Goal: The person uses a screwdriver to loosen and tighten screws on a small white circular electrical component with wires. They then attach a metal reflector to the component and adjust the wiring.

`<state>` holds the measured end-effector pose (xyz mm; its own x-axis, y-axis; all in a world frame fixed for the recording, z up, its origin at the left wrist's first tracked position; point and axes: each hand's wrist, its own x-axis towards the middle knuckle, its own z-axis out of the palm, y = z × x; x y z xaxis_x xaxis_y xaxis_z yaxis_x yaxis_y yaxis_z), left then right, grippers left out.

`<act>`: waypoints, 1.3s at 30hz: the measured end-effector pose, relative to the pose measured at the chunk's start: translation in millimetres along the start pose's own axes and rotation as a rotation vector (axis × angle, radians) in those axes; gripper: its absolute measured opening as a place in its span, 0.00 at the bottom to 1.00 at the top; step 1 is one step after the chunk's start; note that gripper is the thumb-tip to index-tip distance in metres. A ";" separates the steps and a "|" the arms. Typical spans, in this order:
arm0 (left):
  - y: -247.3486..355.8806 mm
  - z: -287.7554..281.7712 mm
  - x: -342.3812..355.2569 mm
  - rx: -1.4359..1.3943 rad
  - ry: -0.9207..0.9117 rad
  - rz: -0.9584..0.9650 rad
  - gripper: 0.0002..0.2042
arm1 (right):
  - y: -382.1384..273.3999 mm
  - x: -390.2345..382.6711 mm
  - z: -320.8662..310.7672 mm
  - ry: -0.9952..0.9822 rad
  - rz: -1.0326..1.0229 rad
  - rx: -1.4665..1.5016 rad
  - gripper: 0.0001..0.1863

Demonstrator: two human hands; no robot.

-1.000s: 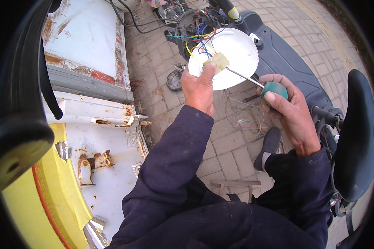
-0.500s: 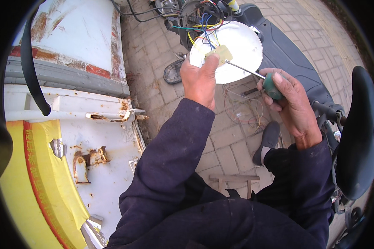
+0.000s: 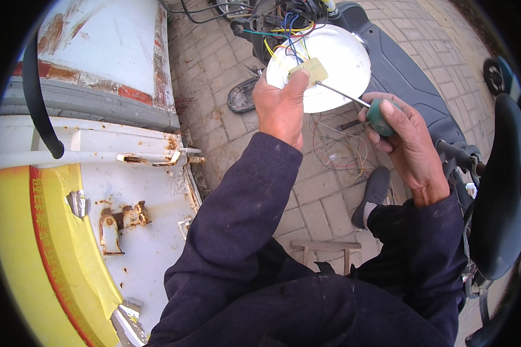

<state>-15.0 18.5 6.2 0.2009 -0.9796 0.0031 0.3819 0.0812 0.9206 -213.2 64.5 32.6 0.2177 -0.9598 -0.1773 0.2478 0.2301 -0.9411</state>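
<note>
My left hand (image 3: 281, 109) pinches a small pale-yellow terminal plate (image 3: 316, 70) between thumb and fingers. Blue, yellow and other coloured wires (image 3: 291, 36) run from the plate up into a dark opened housing. Behind the plate is a round white dish (image 3: 344, 61), partly covered by the hand. My right hand (image 3: 408, 130) is closed round the green handle of a screwdriver (image 3: 344, 94). Its metal shaft points left, and the tip meets the lower right edge of the plate, where a small screw seems to sit.
A dark scooter body (image 3: 405, 75) lies beyond the dish, with a black saddle (image 3: 498, 191) at the right. Loose thin wires (image 3: 341, 151) lie on the paving near my shoe (image 3: 371, 194). A rusty white metal panel (image 3: 150, 243) stands at the left, and a small wooden stool (image 3: 325, 246) below.
The plate, dish and left hand sit slightly farther right and lower in the picture. The screwdriver tip stays at the plate's edge. A dark round object appears at the far right.
</note>
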 end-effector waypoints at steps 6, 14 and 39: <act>-1.1 -1.8 0.8 -0.072 0.002 -0.067 0.20 | 1.0 0.5 -0.5 0.004 0.001 -0.003 0.25; -2.5 0.7 -1.0 -0.036 0.013 -0.065 0.21 | 1.3 0.4 0.4 0.003 0.002 0.005 0.25; -0.6 -4.4 1.2 -0.039 0.012 -0.173 0.22 | 2.8 -0.8 3.7 0.037 0.011 -0.070 0.25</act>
<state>-11.1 18.2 3.9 0.1393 -0.9774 -0.1591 0.4460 -0.0815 0.8913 -209.2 66.5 31.2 0.1848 -0.9627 -0.1974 0.1787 0.2305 -0.9565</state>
